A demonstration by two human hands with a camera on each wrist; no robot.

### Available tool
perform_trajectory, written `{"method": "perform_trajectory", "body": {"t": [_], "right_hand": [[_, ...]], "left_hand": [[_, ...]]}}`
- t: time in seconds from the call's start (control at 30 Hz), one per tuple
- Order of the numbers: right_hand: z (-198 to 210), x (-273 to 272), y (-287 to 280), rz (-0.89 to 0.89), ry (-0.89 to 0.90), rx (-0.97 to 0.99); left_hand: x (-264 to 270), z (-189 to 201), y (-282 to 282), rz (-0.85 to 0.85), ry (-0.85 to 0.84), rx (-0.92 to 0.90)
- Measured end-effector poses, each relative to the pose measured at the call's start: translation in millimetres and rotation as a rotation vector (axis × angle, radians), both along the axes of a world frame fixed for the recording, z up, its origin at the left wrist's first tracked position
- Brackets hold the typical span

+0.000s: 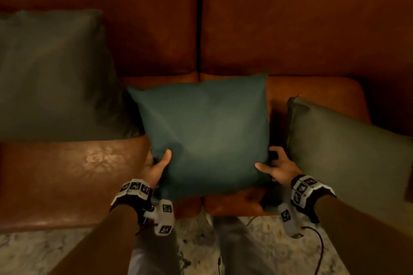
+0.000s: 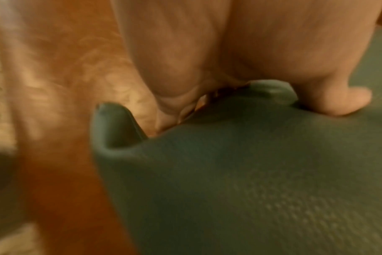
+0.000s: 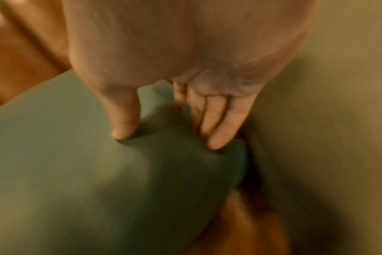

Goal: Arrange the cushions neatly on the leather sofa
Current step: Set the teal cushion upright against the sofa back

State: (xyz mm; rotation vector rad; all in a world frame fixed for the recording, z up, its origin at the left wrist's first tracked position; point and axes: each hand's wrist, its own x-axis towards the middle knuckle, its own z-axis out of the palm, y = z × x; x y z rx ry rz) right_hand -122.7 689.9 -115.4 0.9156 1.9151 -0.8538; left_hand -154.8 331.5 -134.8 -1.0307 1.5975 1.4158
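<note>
A teal cushion (image 1: 205,134) stands tilted over the seam of the brown leather sofa (image 1: 290,29), held between both hands. My left hand (image 1: 156,168) grips its lower left edge, thumb on the front face, fingers hidden behind. My right hand (image 1: 276,166) pinches its lower right edge, thumb in front. In the left wrist view the thumb presses into the teal cushion (image 2: 251,172). In the right wrist view thumb and fingers squeeze the teal cushion (image 3: 98,172) edge. A dark green cushion (image 1: 53,73) leans on the backrest at left. An olive cushion (image 1: 348,152) lies at right.
The sofa seat (image 1: 67,174) at left is bare leather with a light patch. A pale patterned rug (image 1: 33,252) lies in front of the sofa. My legs stand close to the seat edge. A black cable (image 1: 319,248) hangs from the right wrist device.
</note>
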Motion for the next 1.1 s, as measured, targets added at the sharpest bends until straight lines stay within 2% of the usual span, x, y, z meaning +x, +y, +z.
{"method": "perform_trajectory", "body": {"t": [0.03, 0.13, 0.2, 0.3, 0.37, 0.43, 0.5, 0.63, 0.7, 0.77, 0.83, 0.93, 1.1], "right_hand": [[-1, 9, 10, -0.086, -0.022, -0.046], [2, 10, 24, -0.264, -0.097, -0.158], [6, -16, 17, -0.281, -0.048, -0.151], [9, -65, 0, -0.31, 0.081, -0.196], [12, -85, -14, -0.337, 0.121, -0.291], [20, -91, -24, -0.326, 0.175, -0.331], [23, -95, -21, -0.355, 0.285, -0.31], [54, -124, -26, -0.459, 0.516, -0.369], [65, -144, -29, -0.434, 0.581, -0.391], [72, -157, -33, -0.382, 0.548, -0.413], [72, -163, -36, -0.364, 0.483, -0.407], [64, -166, -44, -0.379, 0.474, -0.296], [58, -172, -54, -0.387, 0.46, -0.284]], "left_hand": [[7, 3, 0, -0.013, -0.016, -0.027], [28, 12, -7, -0.082, 0.084, -0.077], [25, 21, -5, -0.005, 0.099, -0.096], [-21, 28, 8, 0.221, 0.148, -0.049], [-54, 28, 17, 0.159, 0.196, -0.022], [-70, 31, 21, 0.066, 0.293, -0.081], [-82, 50, 27, 0.059, 0.397, -0.104], [-113, 81, 21, 0.012, 0.677, -0.117], [-128, 88, 6, 0.009, 0.731, -0.116], [-135, 86, -10, 0.005, 0.685, -0.114], [-135, 79, -21, -0.002, 0.563, -0.112], [-136, 73, -22, 0.034, 0.417, -0.086], [-145, 73, -8, 0.152, 0.402, -0.044]]}}
